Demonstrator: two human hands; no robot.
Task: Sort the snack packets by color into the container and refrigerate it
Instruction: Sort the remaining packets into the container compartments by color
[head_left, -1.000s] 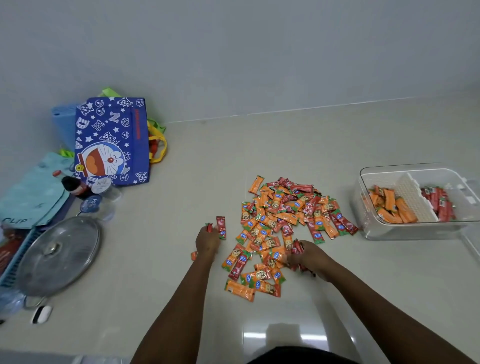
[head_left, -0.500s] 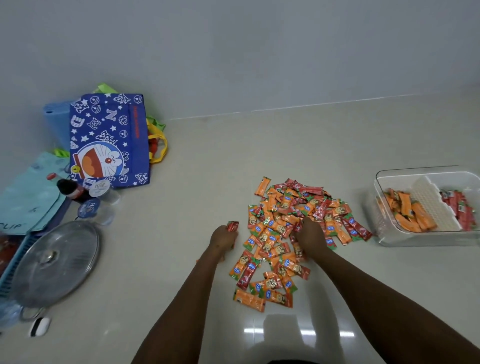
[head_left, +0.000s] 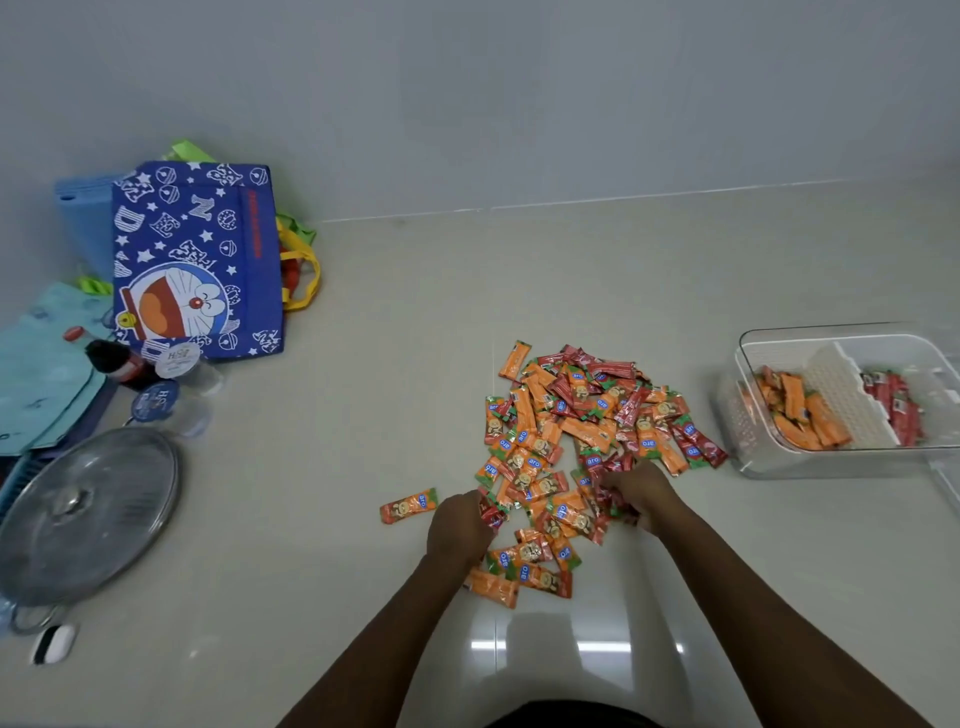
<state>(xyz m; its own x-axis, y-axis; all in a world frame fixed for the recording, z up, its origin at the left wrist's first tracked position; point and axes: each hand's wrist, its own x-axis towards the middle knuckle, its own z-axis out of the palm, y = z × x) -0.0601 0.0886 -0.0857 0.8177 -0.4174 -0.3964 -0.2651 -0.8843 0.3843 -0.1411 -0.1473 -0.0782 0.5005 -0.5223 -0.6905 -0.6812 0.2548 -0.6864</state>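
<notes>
Still mid-sort: both hands, left (head_left: 460, 525) and right (head_left: 636, 491), are clutching red packets (head_left: 491, 512), bin (head_left: 748, 358) waiting off right for the drop.

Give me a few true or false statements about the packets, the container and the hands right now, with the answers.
1. The container has orange packets in its left section and red packets in its right. True.
2. The container is full. False: each section holds only a few packets.
3. Both hands are at the near edge of the pile. True.
4. The right hand is over the container. False: it is on the pile.
5. One orange packet lies apart, beside the left hand. True.
</notes>
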